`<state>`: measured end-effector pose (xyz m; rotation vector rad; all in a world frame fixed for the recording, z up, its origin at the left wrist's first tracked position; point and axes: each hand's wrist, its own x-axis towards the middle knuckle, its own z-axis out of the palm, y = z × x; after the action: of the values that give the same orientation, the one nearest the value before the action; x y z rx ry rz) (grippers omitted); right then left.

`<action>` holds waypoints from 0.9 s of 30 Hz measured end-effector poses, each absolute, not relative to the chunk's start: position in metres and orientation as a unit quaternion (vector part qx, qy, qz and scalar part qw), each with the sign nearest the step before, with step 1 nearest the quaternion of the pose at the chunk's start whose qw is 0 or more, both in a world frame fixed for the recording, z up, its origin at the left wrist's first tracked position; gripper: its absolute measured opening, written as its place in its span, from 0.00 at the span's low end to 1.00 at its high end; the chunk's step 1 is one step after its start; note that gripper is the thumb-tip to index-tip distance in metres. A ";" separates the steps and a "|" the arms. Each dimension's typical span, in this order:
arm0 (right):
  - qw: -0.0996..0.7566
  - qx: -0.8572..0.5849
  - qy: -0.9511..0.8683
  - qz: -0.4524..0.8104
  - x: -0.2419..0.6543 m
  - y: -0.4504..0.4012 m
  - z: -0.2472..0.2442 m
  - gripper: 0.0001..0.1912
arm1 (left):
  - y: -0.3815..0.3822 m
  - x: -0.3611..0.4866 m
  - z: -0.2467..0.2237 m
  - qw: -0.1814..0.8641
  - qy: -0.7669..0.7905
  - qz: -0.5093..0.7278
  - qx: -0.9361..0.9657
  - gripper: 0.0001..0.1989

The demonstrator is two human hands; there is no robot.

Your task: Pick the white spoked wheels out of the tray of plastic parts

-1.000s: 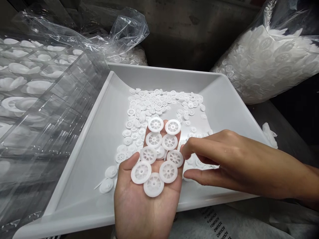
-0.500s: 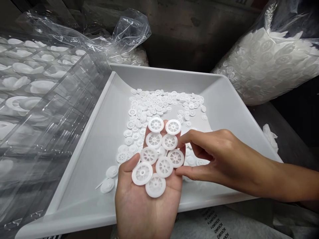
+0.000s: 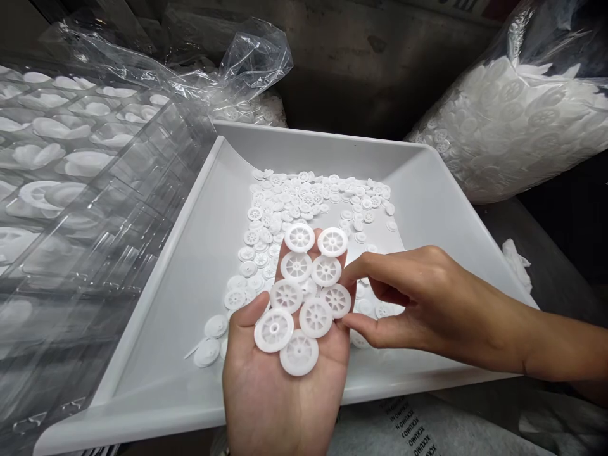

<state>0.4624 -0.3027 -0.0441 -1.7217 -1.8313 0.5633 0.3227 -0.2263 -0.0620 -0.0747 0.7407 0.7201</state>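
My left hand point(image 3: 285, 399) is palm up over the tray, bearing several white plastic spoked wheels point(image 3: 316, 318) spread over its palm and fingers. Some of these discs overlap, and one is partly covered by those around it. My right hand point(image 3: 408, 304) comes in from the right, its thumb and forefinger curved and apart. Their tips are at the right edge of my left hand, close to the wheels there; I see nothing gripped between them. Beneath both hands, many more loose white wheels point(image 3: 304, 196) lie in the pale grey tray point(image 3: 166, 323).
Clear plastic trays point(image 3: 128, 209) holding white parts in cells stand along the left. A clear bag point(image 3: 256, 60) with white parts lies behind. Another full bag point(image 3: 517, 126) of white wheels is at the right. Printed grey sheeting point(image 3: 380, 424) shows below the tray's front edge.
The whole view has shifted slightly. Both hands keep nearly the same pose, and the wheels on my left palm lie in the same arrangement.
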 end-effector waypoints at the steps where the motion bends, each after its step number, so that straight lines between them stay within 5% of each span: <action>1: 0.282 -0.644 -0.681 0.207 0.462 -0.303 -0.044 0.13 | -0.226 0.323 -0.062 0.869 0.351 0.347 -0.034 0.18; 27: 0.267 -0.647 -0.692 0.173 0.465 -0.303 -0.043 0.16 | -0.224 0.321 -0.064 0.873 0.338 0.349 -0.053 0.17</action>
<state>0.4645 -0.3028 -0.0434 -1.7464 -1.8687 0.4682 0.3205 -0.2242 -0.0641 -0.1111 0.7057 0.7291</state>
